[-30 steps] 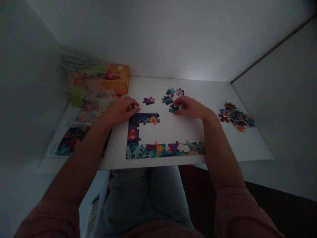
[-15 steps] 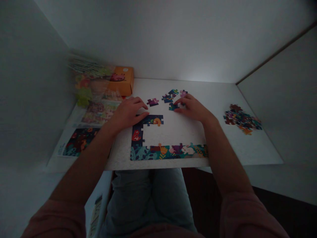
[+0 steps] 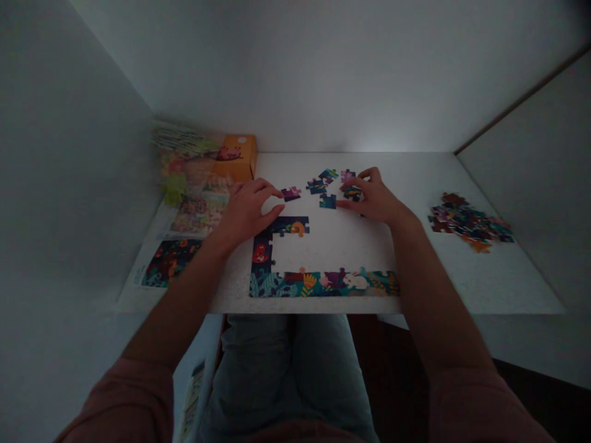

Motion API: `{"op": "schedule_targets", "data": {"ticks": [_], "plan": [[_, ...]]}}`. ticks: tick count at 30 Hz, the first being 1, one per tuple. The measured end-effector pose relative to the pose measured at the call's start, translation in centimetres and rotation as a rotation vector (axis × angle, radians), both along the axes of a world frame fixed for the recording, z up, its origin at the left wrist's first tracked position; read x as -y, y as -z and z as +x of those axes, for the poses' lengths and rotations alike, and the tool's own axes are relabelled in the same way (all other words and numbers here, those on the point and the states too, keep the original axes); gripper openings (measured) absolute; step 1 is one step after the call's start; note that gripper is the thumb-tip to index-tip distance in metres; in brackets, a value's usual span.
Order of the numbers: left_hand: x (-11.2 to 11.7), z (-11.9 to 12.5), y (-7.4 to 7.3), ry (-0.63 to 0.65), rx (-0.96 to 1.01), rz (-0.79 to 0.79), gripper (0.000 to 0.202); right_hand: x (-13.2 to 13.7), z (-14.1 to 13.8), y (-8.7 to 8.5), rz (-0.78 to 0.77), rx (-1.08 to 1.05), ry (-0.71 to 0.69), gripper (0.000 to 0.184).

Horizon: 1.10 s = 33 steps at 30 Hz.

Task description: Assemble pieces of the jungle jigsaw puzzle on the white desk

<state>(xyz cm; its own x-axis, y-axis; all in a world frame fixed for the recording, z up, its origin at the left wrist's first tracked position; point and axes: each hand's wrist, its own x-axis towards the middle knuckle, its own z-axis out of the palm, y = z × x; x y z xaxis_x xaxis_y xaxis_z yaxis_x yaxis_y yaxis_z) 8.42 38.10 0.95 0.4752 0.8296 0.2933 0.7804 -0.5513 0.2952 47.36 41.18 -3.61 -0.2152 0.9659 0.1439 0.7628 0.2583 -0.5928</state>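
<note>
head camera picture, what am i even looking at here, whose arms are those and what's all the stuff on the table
There is no machine here. The camera sits on a person's head and looks down, so both arms are that person's own. The left hand rests open on the white table, at the top corner of a half-built jigsaw frame. The right hand has its fingers closed on one puzzle piece, beside a few loose pieces. A pile of pieces lies further right. An orange box and printed sheets sit on the left. The picture is dim, so finer detail is hard to tell.
</note>
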Motion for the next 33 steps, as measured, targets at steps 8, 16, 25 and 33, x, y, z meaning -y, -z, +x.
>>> {"op": "schedule_targets", "data": {"ticks": [8,16,25,33], "plan": [[-2.5,2.8,-0.3,-0.137,-0.122,-0.095,0.031,-0.7,-0.8,0.5,-0.031,-0.041,-0.183,0.029],[-4.9,2.8,1.1,-0.201,-0.045,-0.244,0.031,-1.0,0.6,0.0,-0.058,-0.04,-0.199,0.033],[-4.4,1.9,2.4,-0.116,0.314,-0.376,0.03,-1.5,1.9,0.5,-0.076,-0.055,-0.179,0.051],[-4.2,2.9,2.3,-0.099,0.446,-0.422,0.013,-1.0,2.1,-0.5,-0.077,-0.039,-0.079,0.049]]}}
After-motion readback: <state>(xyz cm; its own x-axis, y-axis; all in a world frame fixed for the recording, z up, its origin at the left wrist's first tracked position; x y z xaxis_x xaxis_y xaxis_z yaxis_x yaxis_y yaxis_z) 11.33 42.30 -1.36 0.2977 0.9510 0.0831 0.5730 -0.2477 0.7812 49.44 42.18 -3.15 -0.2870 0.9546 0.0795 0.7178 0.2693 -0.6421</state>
